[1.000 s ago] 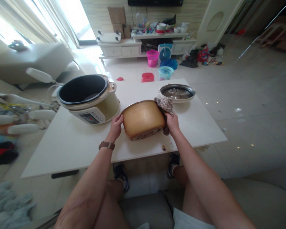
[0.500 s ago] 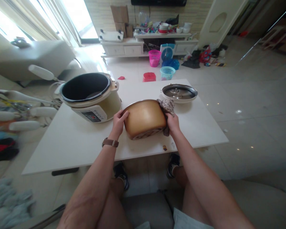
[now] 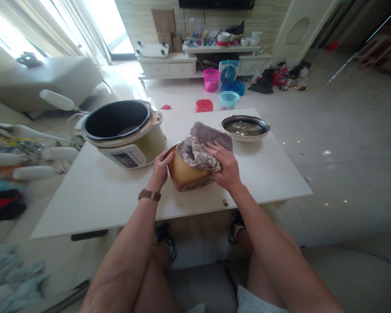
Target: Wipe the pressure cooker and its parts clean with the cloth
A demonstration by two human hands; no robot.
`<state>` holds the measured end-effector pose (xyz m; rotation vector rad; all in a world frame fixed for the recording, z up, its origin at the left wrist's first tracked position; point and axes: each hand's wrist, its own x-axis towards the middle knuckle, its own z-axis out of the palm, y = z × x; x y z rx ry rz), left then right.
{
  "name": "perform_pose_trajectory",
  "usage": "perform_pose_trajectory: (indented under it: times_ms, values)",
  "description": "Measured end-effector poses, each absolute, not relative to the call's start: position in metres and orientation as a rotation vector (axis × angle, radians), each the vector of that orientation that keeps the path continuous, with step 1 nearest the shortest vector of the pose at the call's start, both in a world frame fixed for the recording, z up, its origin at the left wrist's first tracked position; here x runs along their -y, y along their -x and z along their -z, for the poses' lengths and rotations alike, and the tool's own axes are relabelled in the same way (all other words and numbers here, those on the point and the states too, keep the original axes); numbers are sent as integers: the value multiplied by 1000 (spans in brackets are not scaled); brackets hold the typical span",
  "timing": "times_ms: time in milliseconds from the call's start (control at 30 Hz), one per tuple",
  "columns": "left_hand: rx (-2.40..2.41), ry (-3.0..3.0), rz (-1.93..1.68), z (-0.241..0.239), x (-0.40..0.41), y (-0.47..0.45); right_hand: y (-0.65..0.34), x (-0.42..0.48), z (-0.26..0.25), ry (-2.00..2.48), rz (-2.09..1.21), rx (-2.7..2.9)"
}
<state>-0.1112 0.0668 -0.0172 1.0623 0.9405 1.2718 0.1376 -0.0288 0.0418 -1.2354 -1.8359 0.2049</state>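
Tilted above the table's front half is a gold inner pot [image 3: 180, 173] of a cooker, its base turned partly toward me. My left hand [image 3: 161, 166] grips its left rim, thumb on the outer wall. A grey-brown patterned cloth [image 3: 200, 150] lies over the pot's right side. My right hand [image 3: 225, 163] presses the cloth against the pot wall, holding it with the fingers over it. To the left stands the cooker body [image 3: 127, 134], lidless, with a dark interior and a control panel. The detached lid [image 3: 246, 128] rests upside down at the back right of the table.
The white table [image 3: 107, 195] carries these things; a small sticker [image 3: 225, 202] is near its front edge. White-handled items [image 3: 35, 171] crowd the left side. Beyond the table are a red stool [image 3: 204, 105], a light-blue basket [image 3: 229, 100] and a pink basket [image 3: 211, 80].
My right hand has moved from the pot's right edge onto its near wall, bringing the cloth with it, now spread over the pot. My left hand keeps its grip.
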Motion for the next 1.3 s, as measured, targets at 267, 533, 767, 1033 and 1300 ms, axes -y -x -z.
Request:
perform_pose_trajectory:
  times_ms: [267,533,767,1033,1300]
  values:
    - [-959,-974,-1251,16,-63,118,-162,1,22,1504,-680,842]
    - [-982,-1044,-1287,18,-66,117,-178,-7,2,1219,-769,377]
    - [-1138,-1304,-1665,-5,-58,113,-185,12,-74,727,-990,301]
    - [-684,-990,-1461,-49,39,64,-129,41,-118,564,-1344,310]
    - [-1014,-1368,-1704,-47,24,96,-125,43,-112,553,-1331,306]
